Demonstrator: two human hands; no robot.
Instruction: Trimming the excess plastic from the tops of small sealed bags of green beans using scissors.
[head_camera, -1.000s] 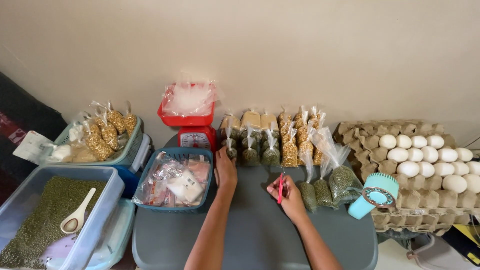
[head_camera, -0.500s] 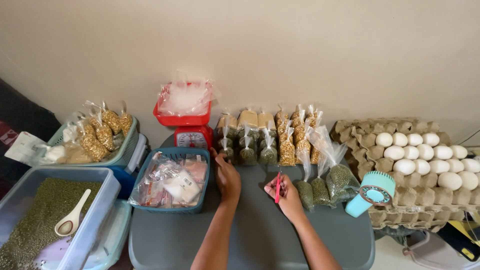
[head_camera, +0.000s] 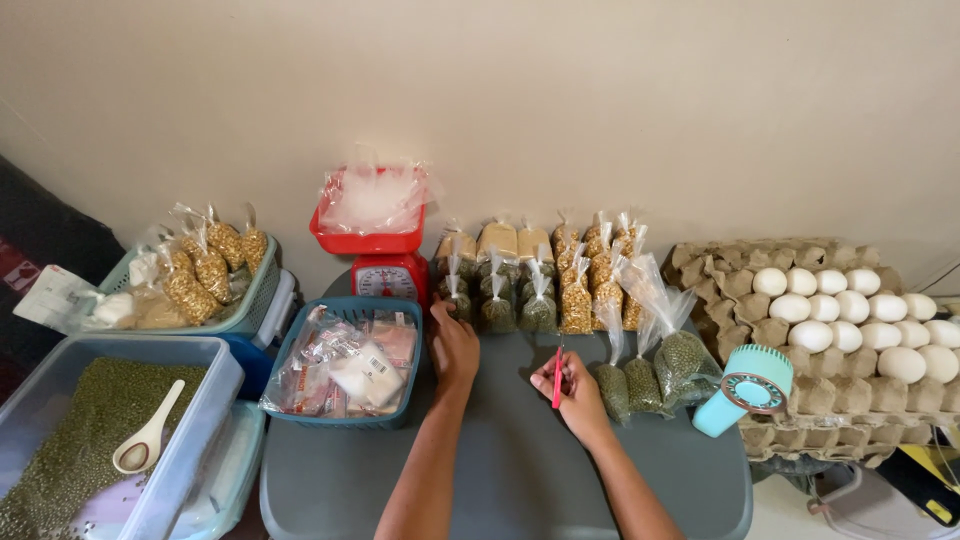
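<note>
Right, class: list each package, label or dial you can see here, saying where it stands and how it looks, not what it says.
Clear knotted bags of green beans: beside the right hand, which holds a red stick.
Clear bags of yellow grain: back row, by the wall.
Red kitchen scale's round white dial: behind the left hand.
Blue basket of crinkly clear packets: left of that hand.

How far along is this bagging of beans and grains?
Many small tied bags already stand in rows by the wall, and more fill the basket. The right hand pinches a thin red strip; the left hand rests by the bags. Loose green beans still fill the clear tub, so plenty remains.
</note>
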